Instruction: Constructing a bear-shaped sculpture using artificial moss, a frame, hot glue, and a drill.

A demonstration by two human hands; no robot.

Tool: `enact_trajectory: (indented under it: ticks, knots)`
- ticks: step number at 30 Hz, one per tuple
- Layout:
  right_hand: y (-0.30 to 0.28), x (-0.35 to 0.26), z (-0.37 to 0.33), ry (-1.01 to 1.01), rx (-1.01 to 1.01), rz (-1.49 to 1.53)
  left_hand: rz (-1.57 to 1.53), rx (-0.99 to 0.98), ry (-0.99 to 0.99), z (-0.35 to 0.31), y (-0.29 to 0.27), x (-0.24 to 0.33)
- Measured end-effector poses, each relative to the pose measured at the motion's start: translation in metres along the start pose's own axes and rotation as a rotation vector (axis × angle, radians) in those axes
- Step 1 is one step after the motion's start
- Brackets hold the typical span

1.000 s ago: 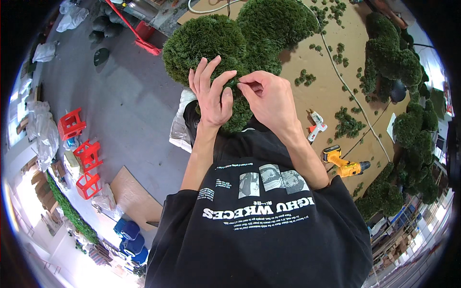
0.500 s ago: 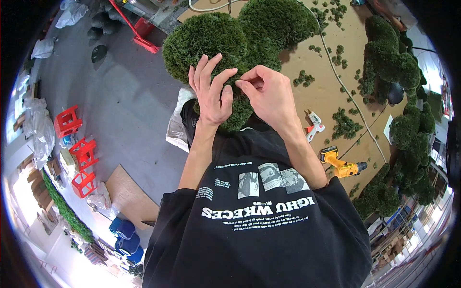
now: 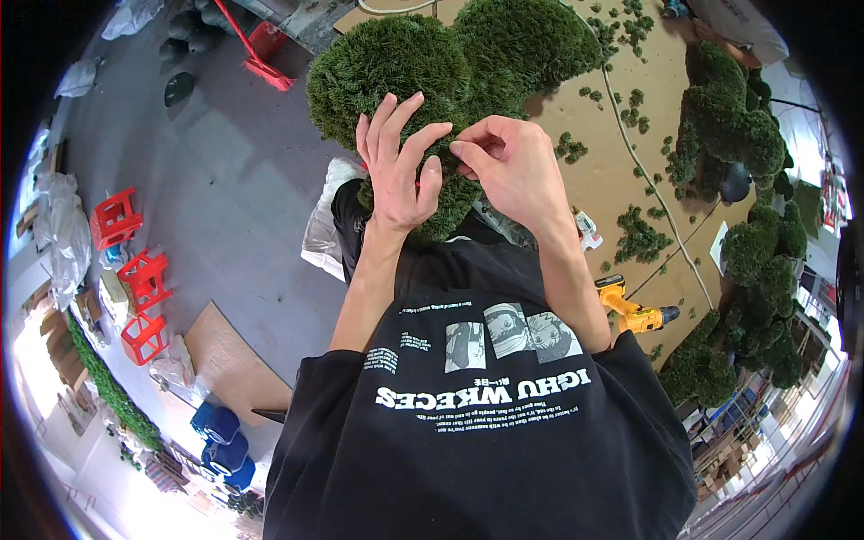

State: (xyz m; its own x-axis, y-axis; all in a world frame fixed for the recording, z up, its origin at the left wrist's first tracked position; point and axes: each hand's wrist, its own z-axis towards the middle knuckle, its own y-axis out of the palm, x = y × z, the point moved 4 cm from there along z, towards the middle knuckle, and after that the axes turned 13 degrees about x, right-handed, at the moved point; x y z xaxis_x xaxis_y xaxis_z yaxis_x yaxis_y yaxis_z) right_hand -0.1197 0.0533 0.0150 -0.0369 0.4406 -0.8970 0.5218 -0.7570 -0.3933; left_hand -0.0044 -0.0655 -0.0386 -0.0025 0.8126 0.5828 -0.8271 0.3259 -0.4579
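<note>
Black shirt (image 3: 486, 468) nearest; left hand (image 3: 402, 189) open, fingers fanned, thumb and index curved with a gap between, over the near side of the green bush (image 3: 387, 76); can't tell how firmly it touches; right hand (image 3: 524, 171) pinching, thumb and index tips together at the bush's near edge, just beside the left index; can't tell what, if anything, is in the pinch; bush sits straight ahead, beyond both wrists; right of it, a tan surface (image 3: 576, 99) with drill (image 3: 637, 315), glue gun (image 3: 588, 231) part hidden by the forearm, loose sprigs (image 3: 641, 236), cord (image 3: 630, 148); farther right, more bushes (image 3: 733, 126).
</note>
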Motion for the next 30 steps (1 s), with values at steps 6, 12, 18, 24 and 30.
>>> enact_trajectory:
  ticks: [6,12,18,24,30]
  knots:
    - [0.004,0.001,-0.007,-0.027,0.041,-0.073,-0.017,0.004,-0.010,-0.002,0.002,0.000]
    - [0.009,-0.005,-0.013,-0.111,0.116,-0.061,-0.043,0.025,-0.023,-0.002,0.001,-0.001]
    - [0.016,-0.003,-0.016,-0.283,0.178,-0.129,-0.057,0.025,-0.021,-0.001,0.001,-0.001]
    - [0.020,-0.010,-0.016,-0.426,0.196,-0.222,-0.062,0.030,-0.022,0.001,0.001,-0.006]
    - [0.005,0.019,0.000,0.131,-0.158,0.419,-0.039,-0.016,-0.035,0.002,-0.004,-0.005]
